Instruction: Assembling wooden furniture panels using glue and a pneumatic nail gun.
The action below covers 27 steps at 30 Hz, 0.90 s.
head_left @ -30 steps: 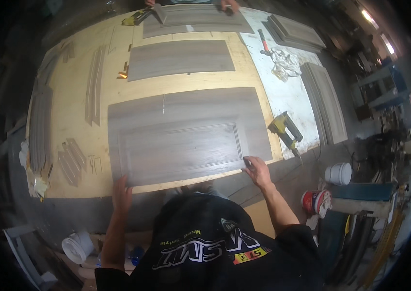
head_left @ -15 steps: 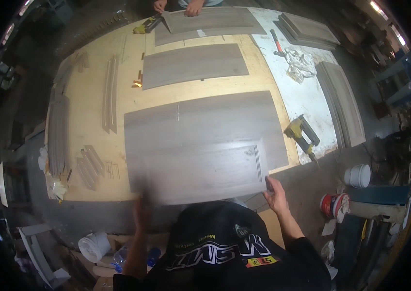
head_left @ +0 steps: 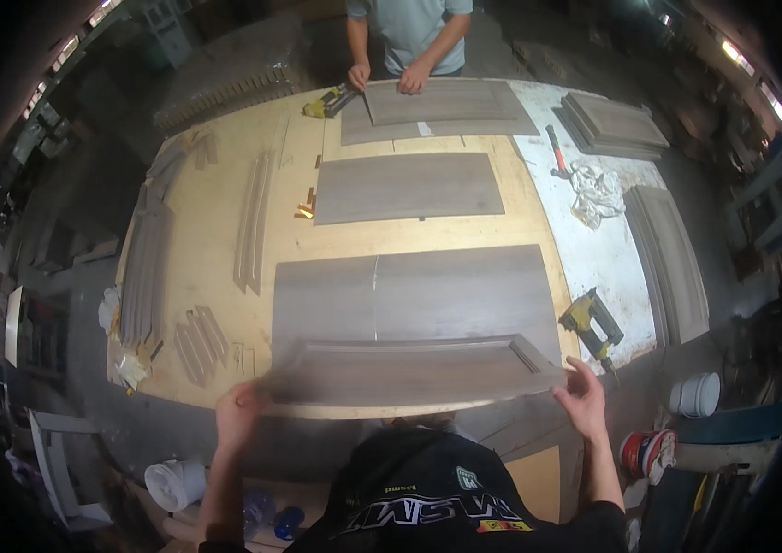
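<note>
A grey-brown framed cabinet door panel is tilted at the table's near edge, its raised moulding along the far side. My left hand is closed on its left end, where the panel is slightly blurred. At the right end, my right hand grips the corner between thumb and fingers. Under and beyond the panel lies a flat grey board with a pale mark across it. A yellow-and-black nail gun rests just right of that board.
Across the worktable, another person's hands work at a framed panel. A smaller board lies mid-table. Moulding strips line the left edge. Stacked doors, a hammer and crumpled plastic are at right.
The door panel has tipped so its face looks narrower. My left hand has shifted outward along with its left end. The view has risen, showing more of the other person.
</note>
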### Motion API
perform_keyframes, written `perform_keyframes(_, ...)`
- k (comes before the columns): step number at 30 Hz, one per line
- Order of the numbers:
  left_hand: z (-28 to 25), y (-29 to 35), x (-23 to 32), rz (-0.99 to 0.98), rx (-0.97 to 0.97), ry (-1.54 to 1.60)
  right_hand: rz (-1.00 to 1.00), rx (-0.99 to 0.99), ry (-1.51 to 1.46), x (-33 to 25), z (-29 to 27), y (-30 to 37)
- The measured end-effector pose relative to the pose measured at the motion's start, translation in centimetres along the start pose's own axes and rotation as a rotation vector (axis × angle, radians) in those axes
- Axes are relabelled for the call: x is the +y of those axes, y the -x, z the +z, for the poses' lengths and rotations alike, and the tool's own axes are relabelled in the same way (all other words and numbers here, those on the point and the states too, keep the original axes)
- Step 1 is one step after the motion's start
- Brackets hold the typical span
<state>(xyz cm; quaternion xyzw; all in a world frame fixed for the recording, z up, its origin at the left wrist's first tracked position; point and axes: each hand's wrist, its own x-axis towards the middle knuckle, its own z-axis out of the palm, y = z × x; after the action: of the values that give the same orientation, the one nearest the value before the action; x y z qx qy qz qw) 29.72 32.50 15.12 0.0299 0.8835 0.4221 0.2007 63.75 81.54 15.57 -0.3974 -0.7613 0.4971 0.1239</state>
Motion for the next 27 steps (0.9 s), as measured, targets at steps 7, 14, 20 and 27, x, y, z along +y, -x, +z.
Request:
perform_keyframes(7,4.7,-12.1,5.2,0.200,0.237,0.555,-0.256,0.240,-0.031,-3.1,4.3,-12.4)
perform_keyframes(14,9.8,-27.8,2.6,0.173,0.271,-0.010,-0.092,0.291,0.097,-0.8,9.4,-24.4)
perform_keyframes(20,13.3,-26.6,-1.8,-0.059,0.128,-0.159,0.081,0.223,0.165,4.8,11.8,-24.5)
perform_keyframes(27,15.2,-19.9,-8.0,0.184,0.135,-0.258,-0.016,0.061,0.248,9.8,12.2,-21.7)
